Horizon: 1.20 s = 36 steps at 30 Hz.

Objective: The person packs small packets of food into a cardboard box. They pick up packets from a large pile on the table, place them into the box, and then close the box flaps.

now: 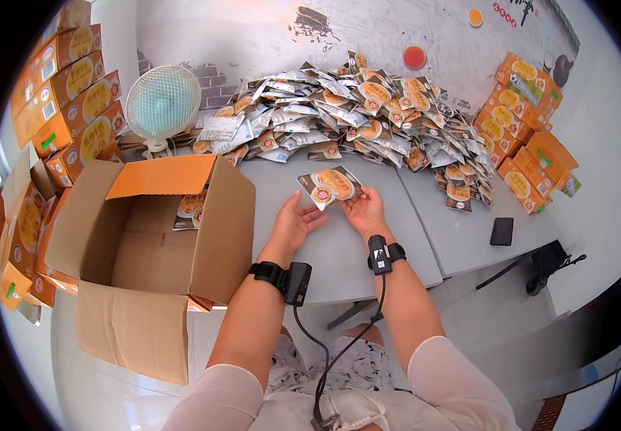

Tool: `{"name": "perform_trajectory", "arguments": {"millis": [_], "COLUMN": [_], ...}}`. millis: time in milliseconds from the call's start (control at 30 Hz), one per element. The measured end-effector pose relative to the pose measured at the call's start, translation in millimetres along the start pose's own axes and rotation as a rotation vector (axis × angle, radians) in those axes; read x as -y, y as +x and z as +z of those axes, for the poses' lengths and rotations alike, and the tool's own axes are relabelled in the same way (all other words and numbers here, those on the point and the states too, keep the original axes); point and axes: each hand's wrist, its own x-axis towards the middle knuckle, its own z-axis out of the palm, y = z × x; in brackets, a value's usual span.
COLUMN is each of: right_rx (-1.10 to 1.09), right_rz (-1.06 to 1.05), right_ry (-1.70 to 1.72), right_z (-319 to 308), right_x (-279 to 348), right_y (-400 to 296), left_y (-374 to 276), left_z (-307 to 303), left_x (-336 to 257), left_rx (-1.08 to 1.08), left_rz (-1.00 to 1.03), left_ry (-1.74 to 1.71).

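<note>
My right hand (365,211) grips a printed foil sachet (331,185) by its lower right corner, above the grey table. The sachet's front, in brown and orange with a bowl picture and writing, faces up. My left hand (298,220) is just below the sachet's left part, palm turned inward and fingers apart; it holds nothing. To the left stands a large cardboard box (223,237) with its flaps spread. A few similar sachets (187,212) show inside it against the far side. Beyond my hands lies a heaped pile of sachets (310,116).
A small fan (163,102) stands behind the box. Orange cartons are stacked at the left (81,81) and right (510,121). A dark flat object (502,231) lies on the right part of the table (467,242). Cables run from both wrist devices to my chest.
</note>
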Motion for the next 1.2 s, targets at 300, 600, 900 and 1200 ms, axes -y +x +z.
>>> {"name": "perform_trajectory", "arguments": {"millis": [300, 600, 900, 1200], "right_rx": [-0.002, -0.025, -0.036, -0.163], "right_rz": [-0.038, -0.190, -0.248, -0.298], "right_ry": [-0.121, -0.170, -0.186, -0.103], "right_z": [5.2, 9.2, 9.9, 1.2], "right_x": [-0.6, -0.8, 0.6, 9.5], "right_y": [0.2, -2.0, -5.2, 0.7], "left_y": [-15.9, -13.5, -24.3, -26.3], "left_z": [16.5, 12.9, 23.6, 24.5], "left_x": [2.3, 1.3, -2.5, -3.0], "left_rx": [0.172, 0.281, 0.369, 0.391], "left_rz": [-0.146, -0.158, -0.252, -0.243], "left_ry": [0.456, 0.479, 0.538, 0.571]}}
